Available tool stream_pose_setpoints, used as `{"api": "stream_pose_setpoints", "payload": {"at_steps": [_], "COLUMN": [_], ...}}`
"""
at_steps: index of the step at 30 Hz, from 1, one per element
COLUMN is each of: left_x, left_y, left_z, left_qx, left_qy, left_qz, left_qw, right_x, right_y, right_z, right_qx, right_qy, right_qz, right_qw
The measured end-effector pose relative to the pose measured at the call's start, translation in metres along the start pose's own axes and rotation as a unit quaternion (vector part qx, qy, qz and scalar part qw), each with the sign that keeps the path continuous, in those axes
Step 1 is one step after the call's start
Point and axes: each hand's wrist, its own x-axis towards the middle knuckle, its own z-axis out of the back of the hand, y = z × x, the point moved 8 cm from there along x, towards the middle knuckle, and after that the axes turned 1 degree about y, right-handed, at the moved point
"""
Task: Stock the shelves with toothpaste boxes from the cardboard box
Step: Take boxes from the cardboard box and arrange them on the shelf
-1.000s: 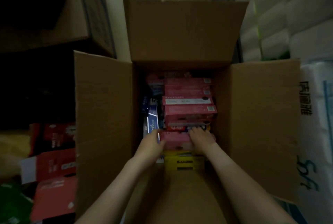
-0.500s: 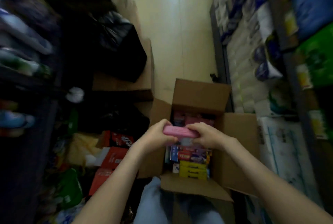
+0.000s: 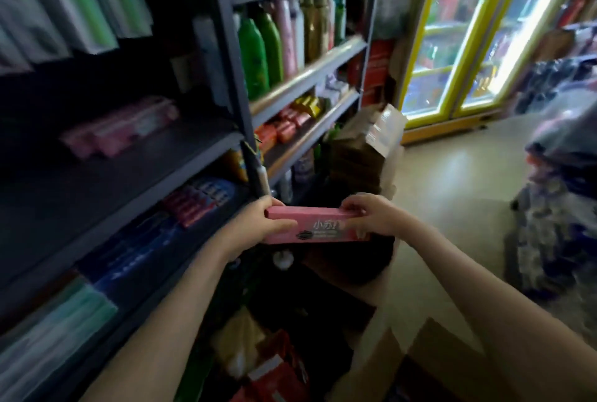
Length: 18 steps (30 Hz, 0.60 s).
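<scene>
A long pink toothpaste box [image 3: 315, 224] lies level in the air between my two hands, in front of the dark shelf unit. My left hand [image 3: 258, 227] grips its left end with fingers curled round it. Its right end is held by my right hand [image 3: 371, 217]. More pink toothpaste boxes [image 3: 119, 133] lie on a dark shelf [image 3: 155, 172] up to the left. The cardboard box flaps [image 3: 397, 366] show at the bottom right; its inside is out of view.
Bottles [image 3: 274, 43] and small packs fill the shelves ahead. Blue and red boxes [image 3: 197, 201] lie on a lower shelf. Stacked cartons [image 3: 361, 149] stand on the floor beyond my hands. A lit yellow-framed fridge [image 3: 468, 30] is at the back right, wrapped packs [image 3: 555, 207] at right.
Both hands lifted the pink box out of the cardboard box and carried it up in front of the shelves. My view swung from the box to the shelf unit.
</scene>
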Motion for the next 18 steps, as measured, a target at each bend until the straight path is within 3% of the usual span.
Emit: {"api": "stream_pose_setpoints", "payload": {"at_steps": [8, 12, 18], "left_x": [-0.045, -0.057, -0.038], "left_y": [0.019, 0.033, 0.083], "left_z": [0.170, 0.225, 0.278], "left_qx": [0.067, 0.127, 0.103], "left_qy": [-0.213, -0.331, -0.410], "left_qz": [0.012, 0.021, 0.091], "left_qw": [0.975, 0.935, 0.902], "right_x": [0.125, 0.174, 0.228], "right_y": [0.155, 0.208, 0.255], "right_z": [0.023, 0.020, -0.007], "right_qx": [-0.045, -0.048, -0.090], "right_qy": [-0.031, -0.072, -0.069], "right_qz": [0.159, 0.184, 0.205], "right_qw": [0.986, 0.979, 0.972]}}
